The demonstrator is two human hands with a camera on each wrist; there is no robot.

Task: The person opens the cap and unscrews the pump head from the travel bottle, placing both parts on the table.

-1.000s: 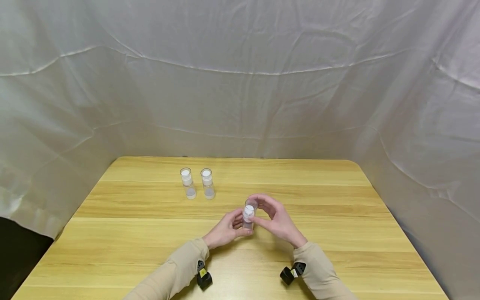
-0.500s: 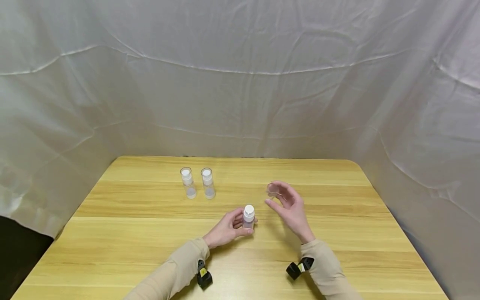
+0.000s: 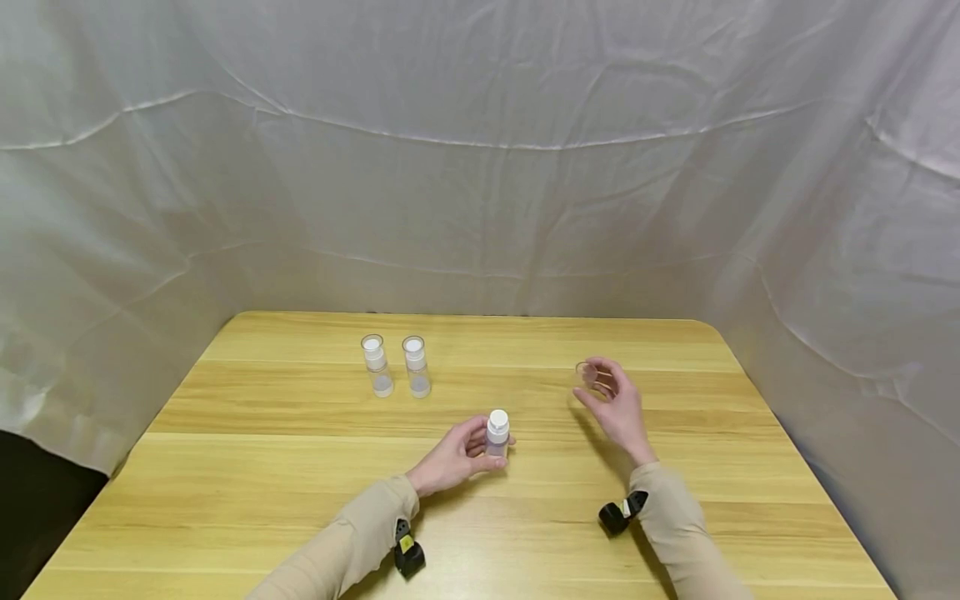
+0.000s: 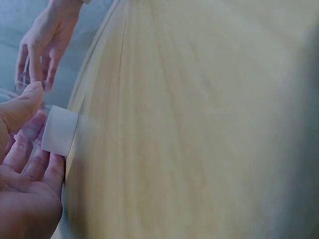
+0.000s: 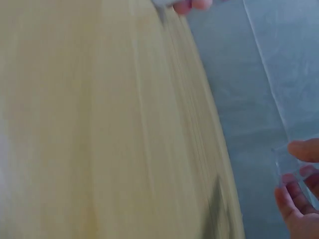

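Note:
My left hand (image 3: 448, 462) grips a small clear bottle with a white top (image 3: 497, 428) upright near the middle of the table. In the left wrist view, the curled left-hand fingers (image 4: 37, 162) hold it, and its white end (image 4: 60, 130) sticks out beyond them. Farther right, my right hand (image 3: 619, 417) pinches a see-through cap (image 3: 584, 375) between thumb and fingers, apart from the bottle. The right wrist view shows this clear cap (image 5: 285, 164) at its right edge, partly cut off.
Two similar bottles, a left one (image 3: 377, 367) and a right one (image 3: 416, 367), stand upright at the back left with clear caps on. The wooden table (image 3: 262, 467) is enclosed by a pale draped sheet (image 3: 480, 208).
My right hand has lifted the clear cap off the bottle and carried it to the right. My left hand stays in place with the bottle.

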